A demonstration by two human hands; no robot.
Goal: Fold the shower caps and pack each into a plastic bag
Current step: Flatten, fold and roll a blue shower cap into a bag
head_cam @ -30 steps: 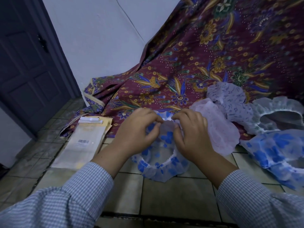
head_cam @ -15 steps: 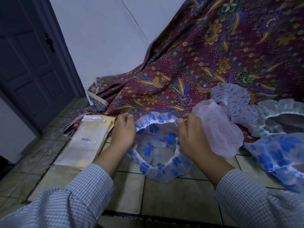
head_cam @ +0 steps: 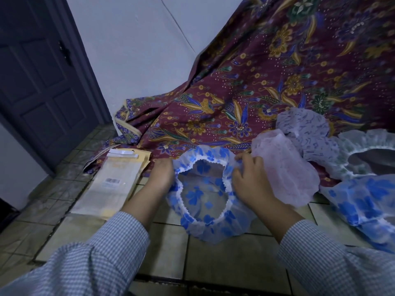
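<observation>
Head cam: left hand & right hand grip blue-flowered shower cap rim, stretched open

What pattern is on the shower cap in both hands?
Blue flowers on translucent white, white ruffled elastic rim: shower cap, head view.

five shower caps, one bag stack

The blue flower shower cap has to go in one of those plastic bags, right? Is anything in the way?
Nothing visible blocks it. The blue flower shower cap is held open by the left hand and right hand. The plastic bags lie just beyond the left hand, with only that hand and bare tiled floor between.
</observation>
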